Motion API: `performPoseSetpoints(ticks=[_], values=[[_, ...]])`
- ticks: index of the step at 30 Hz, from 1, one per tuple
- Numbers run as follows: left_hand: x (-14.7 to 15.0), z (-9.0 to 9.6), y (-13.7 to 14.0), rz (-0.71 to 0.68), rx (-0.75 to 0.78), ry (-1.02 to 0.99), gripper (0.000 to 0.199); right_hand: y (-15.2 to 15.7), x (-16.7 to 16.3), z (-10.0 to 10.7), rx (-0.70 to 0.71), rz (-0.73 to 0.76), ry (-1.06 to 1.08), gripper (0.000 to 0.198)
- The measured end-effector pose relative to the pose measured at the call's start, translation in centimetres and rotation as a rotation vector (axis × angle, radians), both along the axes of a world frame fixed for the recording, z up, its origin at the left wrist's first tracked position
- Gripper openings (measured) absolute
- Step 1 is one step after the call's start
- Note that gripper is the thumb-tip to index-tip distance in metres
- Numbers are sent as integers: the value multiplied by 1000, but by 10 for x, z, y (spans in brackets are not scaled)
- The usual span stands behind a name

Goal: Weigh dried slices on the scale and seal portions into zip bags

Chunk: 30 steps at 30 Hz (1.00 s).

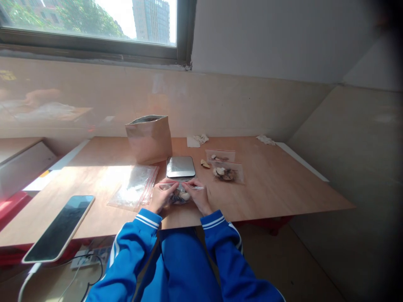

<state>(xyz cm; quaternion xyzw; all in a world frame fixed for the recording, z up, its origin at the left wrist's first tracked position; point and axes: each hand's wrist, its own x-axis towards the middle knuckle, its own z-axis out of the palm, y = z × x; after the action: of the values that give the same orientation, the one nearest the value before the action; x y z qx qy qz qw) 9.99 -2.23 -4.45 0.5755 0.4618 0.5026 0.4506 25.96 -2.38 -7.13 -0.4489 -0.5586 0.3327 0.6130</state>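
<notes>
Between my two hands is a clear zip bag (180, 196) with dark and pale dried pieces inside. Its red-striped top edge runs from one hand to the other. My left hand (163, 195) pinches that edge on the left, thumb laid along it. On the right, my right hand (197, 193) grips the same edge with thumb and fingers closed. Just beyond the hands sits a small digital scale (180, 167) with a silver top. A stack of flat clear zip bags (134, 186) lies left of my left hand.
An open brown paper pouch (149, 139) stands behind the scale. Two filled zip bags (227, 173) and a loose pale piece (205, 164) lie right of it. A phone (59, 228) with a cable overhangs the front-left table edge. Crumpled tissue (200, 139) lies at the back.
</notes>
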Motion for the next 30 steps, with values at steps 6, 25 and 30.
performPoseSetpoints(ticks=[6, 25, 30], values=[[0, 0, -4, -36, 34, 32, 30, -2, -3, -2, -105, 118, 155, 24], [-1, -11, 1, 28, 18, -63, 31, -4, -4, 0, 29, 15, -1, 22], [0, -13, 4, 82, 35, -51, 30, -4, -5, -2, -42, -30, 44, 25]])
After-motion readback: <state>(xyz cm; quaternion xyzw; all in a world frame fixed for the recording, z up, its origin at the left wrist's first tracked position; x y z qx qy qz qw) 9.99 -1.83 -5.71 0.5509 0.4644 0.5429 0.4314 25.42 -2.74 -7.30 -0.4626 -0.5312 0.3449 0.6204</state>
